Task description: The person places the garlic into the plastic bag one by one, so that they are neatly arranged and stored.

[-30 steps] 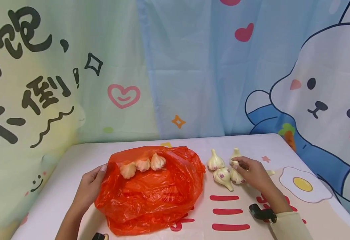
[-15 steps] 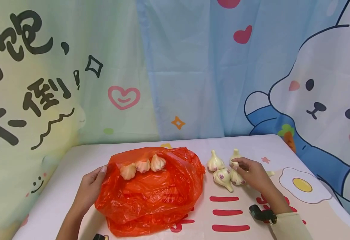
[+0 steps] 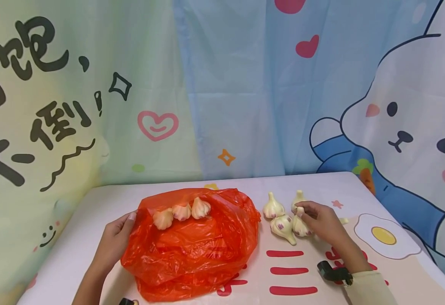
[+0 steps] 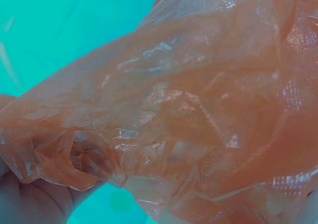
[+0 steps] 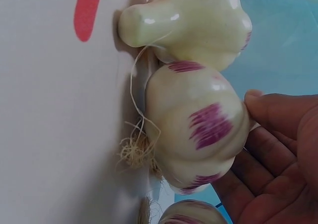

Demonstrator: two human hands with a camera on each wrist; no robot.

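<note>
My left hand (image 3: pixel 113 237) pinches the left edge of a red plastic bag (image 3: pixel 203 258), thumb on top. In the left wrist view the crinkled bag hides much of that hand (image 4: pixel 35 199). Three garlic bulbs (image 3: pixel 201 208) lie in a row in the mouth of the bag. On the right, my right hand (image 3: pixel 321 218) pinches the neck of a pale garlic bulb (image 3: pixel 301 227) that stands in a cluster. Purple streaks and stringy roots show on this bulb (image 5: pixel 198 119) in the right wrist view, with the thumb and fingers (image 5: pixel 263 102) at its top.
Other garlic bulbs (image 3: pixel 273 206) crowd around the pinched one, one with its stem pointing to the front. A stem tip (image 3: pixel 343 220) shows behind the right wrist. The printed tablecloth (image 3: pixel 291 271) covers the table, and a patterned curtain (image 3: pixel 237 84) hangs behind it.
The head view has tilted slightly, so everything sits a little lower in it. Both hands, the bag and the garlic bulbs keep their places.
</note>
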